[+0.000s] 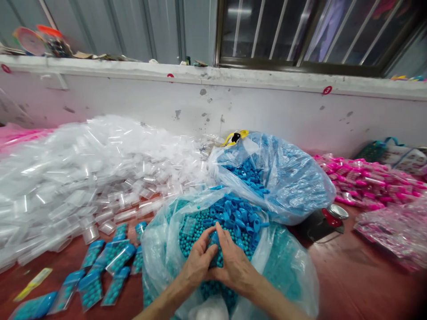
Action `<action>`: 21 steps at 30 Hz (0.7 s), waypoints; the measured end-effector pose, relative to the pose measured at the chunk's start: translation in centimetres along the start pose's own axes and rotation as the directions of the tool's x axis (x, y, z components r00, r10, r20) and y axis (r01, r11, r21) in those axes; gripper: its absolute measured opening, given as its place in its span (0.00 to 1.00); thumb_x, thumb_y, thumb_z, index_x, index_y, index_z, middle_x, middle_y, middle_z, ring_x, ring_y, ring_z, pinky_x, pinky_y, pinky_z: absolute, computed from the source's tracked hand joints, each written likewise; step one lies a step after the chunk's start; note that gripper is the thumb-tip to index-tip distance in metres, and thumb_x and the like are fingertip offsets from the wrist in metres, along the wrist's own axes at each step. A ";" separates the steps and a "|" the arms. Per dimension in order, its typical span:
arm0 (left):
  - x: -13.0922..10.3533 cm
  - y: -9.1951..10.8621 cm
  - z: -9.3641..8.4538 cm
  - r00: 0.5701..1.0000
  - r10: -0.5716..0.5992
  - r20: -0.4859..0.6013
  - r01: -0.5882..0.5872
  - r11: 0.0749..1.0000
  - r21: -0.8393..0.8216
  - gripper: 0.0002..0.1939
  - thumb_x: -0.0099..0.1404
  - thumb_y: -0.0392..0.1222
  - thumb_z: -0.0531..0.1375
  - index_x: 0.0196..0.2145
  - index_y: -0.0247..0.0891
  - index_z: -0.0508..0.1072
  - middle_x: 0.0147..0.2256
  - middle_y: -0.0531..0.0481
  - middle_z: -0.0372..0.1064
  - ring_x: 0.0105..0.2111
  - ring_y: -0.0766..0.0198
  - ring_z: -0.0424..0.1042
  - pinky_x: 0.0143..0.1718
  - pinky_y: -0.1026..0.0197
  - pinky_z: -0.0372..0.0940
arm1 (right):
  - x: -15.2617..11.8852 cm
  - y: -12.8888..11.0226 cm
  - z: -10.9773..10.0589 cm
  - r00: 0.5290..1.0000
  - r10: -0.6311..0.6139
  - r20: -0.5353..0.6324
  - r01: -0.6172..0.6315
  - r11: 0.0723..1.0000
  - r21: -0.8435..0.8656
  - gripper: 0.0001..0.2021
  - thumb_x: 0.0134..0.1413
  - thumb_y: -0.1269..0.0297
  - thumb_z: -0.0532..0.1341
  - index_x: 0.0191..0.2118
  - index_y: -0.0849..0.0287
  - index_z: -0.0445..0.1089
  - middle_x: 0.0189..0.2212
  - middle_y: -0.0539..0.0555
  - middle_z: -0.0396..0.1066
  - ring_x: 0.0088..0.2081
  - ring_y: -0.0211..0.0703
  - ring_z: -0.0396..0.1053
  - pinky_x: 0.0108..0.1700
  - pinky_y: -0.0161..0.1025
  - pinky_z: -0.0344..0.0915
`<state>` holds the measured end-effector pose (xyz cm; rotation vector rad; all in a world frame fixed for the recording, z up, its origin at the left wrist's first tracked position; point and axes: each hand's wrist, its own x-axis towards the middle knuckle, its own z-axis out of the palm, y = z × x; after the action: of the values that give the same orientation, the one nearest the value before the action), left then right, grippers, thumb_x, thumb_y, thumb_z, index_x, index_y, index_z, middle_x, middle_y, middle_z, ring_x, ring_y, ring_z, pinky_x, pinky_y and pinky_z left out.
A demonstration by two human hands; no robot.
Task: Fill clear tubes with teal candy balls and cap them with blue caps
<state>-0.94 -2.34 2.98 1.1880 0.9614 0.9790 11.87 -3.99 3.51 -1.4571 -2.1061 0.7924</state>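
Beyond the fingers (224, 241), a stained white wall (267, 113) meets a ledge (253, 79) with round red markers (327, 90). Grey ribbed panelling (133, 26) stands above; beyond and right of the fingers, a dark barred window (298, 35) catches light. A red surface (353, 271) spreads below them.

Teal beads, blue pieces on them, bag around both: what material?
Teal beads: probably plastic; uniformly coloured, smooth-looking, finish unclear.
Blue pieces: likely moulded plastic, somewhat glossy; repeated shape, bright highlights.
Bag: thin plastic film, slightly cloudy; translucent, crumpled.

Head view, forward-down over the hands (235, 263)
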 end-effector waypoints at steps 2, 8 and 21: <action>-0.1 0.2 0.2 1.000 -0.004 0.000 0.004 1.000 0.000 0.19 0.53 0.43 0.59 0.43 0.37 0.65 0.30 0.53 0.65 0.29 0.66 0.62 0.32 0.66 0.58 | 0.0 -0.2 0.3 0.999 -0.030 -0.043 0.025 0.994 -0.103 0.45 0.39 0.61 0.61 0.62 0.64 0.37 0.51 0.68 0.56 0.48 0.57 0.63 0.43 0.50 0.63; -0.3 -0.3 1.4 0.989 -0.121 -0.086 0.112 0.989 -0.099 0.14 0.52 0.47 0.58 0.36 0.38 0.63 0.20 0.58 0.59 0.21 0.70 0.58 0.24 0.68 0.54 | -0.2 0.3 1.3 0.989 -0.100 -0.106 0.077 0.976 -0.204 0.41 0.36 0.59 0.60 0.59 0.66 0.47 0.49 0.68 0.60 0.48 0.60 0.61 0.43 0.51 0.63; -4.5 3.4 -9.5 0.953 0.193 -0.234 0.070 0.611 0.788 0.17 0.56 0.45 0.53 0.45 0.47 0.66 0.38 0.50 0.71 0.36 0.56 0.69 0.38 0.59 0.60 | 0.0 2.0 -0.1 0.996 -0.014 0.093 0.008 0.998 0.061 0.33 0.51 0.64 0.56 0.61 0.56 0.42 0.53 0.60 0.57 0.43 0.44 0.66 0.44 0.40 0.62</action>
<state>-11.56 -3.61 5.52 1.8544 1.7246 0.7963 13.27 -3.42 2.19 -1.4006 -2.1371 0.9285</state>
